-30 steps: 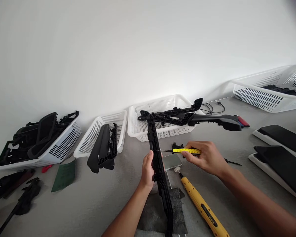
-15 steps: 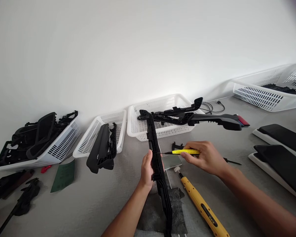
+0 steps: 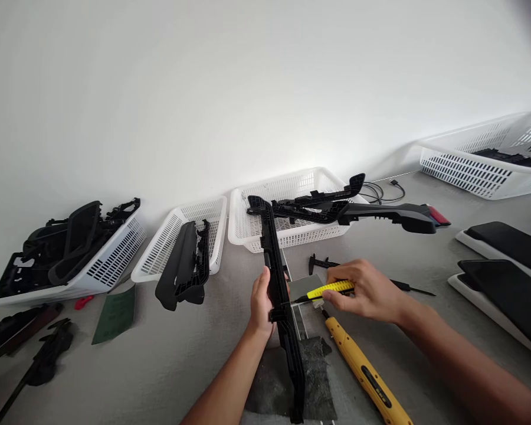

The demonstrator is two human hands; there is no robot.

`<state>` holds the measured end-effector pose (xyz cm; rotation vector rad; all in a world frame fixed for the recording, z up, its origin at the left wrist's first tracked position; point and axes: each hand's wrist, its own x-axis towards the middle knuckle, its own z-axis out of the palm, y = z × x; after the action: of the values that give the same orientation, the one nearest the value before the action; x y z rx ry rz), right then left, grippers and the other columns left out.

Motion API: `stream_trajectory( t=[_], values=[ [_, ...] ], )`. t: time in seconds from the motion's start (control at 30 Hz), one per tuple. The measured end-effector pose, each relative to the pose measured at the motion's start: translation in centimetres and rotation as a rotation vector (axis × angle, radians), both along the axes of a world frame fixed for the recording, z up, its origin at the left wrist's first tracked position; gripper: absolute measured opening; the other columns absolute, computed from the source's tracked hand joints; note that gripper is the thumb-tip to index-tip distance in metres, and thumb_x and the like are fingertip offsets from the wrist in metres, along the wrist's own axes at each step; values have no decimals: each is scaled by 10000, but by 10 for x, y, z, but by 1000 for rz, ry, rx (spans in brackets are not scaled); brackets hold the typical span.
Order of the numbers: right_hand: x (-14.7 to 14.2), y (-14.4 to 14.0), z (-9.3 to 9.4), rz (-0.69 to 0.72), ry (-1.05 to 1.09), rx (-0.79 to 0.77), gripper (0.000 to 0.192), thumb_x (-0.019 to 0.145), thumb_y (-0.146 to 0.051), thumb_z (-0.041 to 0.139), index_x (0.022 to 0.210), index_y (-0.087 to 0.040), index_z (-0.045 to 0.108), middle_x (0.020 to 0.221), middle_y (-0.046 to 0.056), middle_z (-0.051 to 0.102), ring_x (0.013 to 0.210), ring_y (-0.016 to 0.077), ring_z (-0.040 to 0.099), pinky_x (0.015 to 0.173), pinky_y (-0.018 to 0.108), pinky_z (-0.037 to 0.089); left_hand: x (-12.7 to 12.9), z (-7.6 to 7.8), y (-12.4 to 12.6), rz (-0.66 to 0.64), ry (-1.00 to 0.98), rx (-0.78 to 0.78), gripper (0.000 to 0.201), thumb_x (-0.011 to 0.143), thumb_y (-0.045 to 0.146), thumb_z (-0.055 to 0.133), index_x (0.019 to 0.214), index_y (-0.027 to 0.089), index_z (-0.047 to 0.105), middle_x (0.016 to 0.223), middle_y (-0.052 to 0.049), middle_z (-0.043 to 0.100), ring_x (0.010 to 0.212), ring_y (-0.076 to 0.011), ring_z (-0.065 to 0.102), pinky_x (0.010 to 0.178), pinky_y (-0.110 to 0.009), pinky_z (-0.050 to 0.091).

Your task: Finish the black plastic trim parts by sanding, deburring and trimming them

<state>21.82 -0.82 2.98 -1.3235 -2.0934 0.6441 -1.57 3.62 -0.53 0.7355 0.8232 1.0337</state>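
Note:
My left hand (image 3: pixel 262 304) is wrapped around a long black plastic trim piece (image 3: pixel 274 260), gripping it near its middle. The piece stands tilted, ribbed side toward me, its lower end over a dark cloth (image 3: pixel 316 378). In my right hand (image 3: pixel 365 292) is a yellow utility knife (image 3: pixel 330 289), pinched between thumb and fingers. Its thin dark tip points left and reaches the right edge of the trim piece, just below my left fingers; whether it touches cannot be made out. A yellow rotary tool (image 3: pixel 363 372) with a pale tip lies below my right hand.
White baskets (image 3: pixel 287 239) (image 3: pixel 137 274) with black parts stand along the wall, with another basket (image 3: pixel 469 177) at right. Behind my right hand lie a black caliper (image 3: pixel 321 262) and a thin dark tool (image 3: pixel 409 287). Black-and-white pieces (image 3: pixel 504 295) sit far right; green sandpaper (image 3: pixel 114 316) lies left.
My right hand has brought the knife lower along the trim piece, with its tip now tilted downward. My left hand keeps its grip, and the piece has shifted slightly left.

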Motion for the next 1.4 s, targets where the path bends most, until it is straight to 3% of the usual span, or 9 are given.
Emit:
stream_trajectory(
  t=[0.13, 0.3, 0.47, 0.7, 1.1, 1.4],
  values=[
    [-3, -1, 2, 13, -7, -6, 444, 996, -494, 593, 668, -205, 515, 589, -25, 443, 532, 115, 368, 552, 295, 230, -2, -3, 3, 21, -9, 7, 595, 811, 749, 798, 781, 169, 671, 560, 34, 536, 457, -109, 487, 456, -258, 366],
    [-2, 0, 2, -77, -10, 2, 441, 1001, -507, 573, 684, -205, 527, 622, -11, 486, 555, 124, 395, 565, 296, 245, -3, -5, 3, 16, -8, -2, 585, 814, 737, 808, 796, 169, 673, 580, 37, 546, 444, -99, 455, 450, -264, 350],
    [-4, 0, 2, -14, 4, -29, 438, 973, -474, 607, 653, -209, 470, 588, -37, 421, 536, 110, 351, 548, 288, 242, -2, -6, 3, 13, -19, 7, 594, 831, 738, 792, 689, 194, 599, 548, 43, 498, 448, -102, 460, 448, -263, 352],
    [-16, -6, 4, 39, 72, 6, 377, 979, -427, 603, 682, -198, 563, 608, -24, 499, 546, 113, 414, 559, 282, 274, -1, -8, 5, 16, -31, 3, 622, 812, 748, 805, 643, 196, 574, 546, 25, 528, 453, -108, 483, 448, -262, 369],
    [-16, -6, -2, 26, 52, 51, 355, 963, -394, 626, 675, -200, 556, 594, -26, 503, 535, 113, 423, 555, 278, 277, 0, -10, 5, 31, -41, -23, 615, 818, 739, 805, 645, 195, 574, 575, 5, 576, 487, -123, 538, 473, -264, 408],
    [-13, -6, 5, 5, 46, 8, 406, 980, -460, 597, 671, -204, 536, 594, -24, 476, 529, 111, 379, 541, 282, 261, 0, -5, 2, 36, -23, -25, 619, 804, 759, 800, 665, 196, 584, 586, 6, 580, 490, -125, 534, 480, -265, 411]
  ],
)
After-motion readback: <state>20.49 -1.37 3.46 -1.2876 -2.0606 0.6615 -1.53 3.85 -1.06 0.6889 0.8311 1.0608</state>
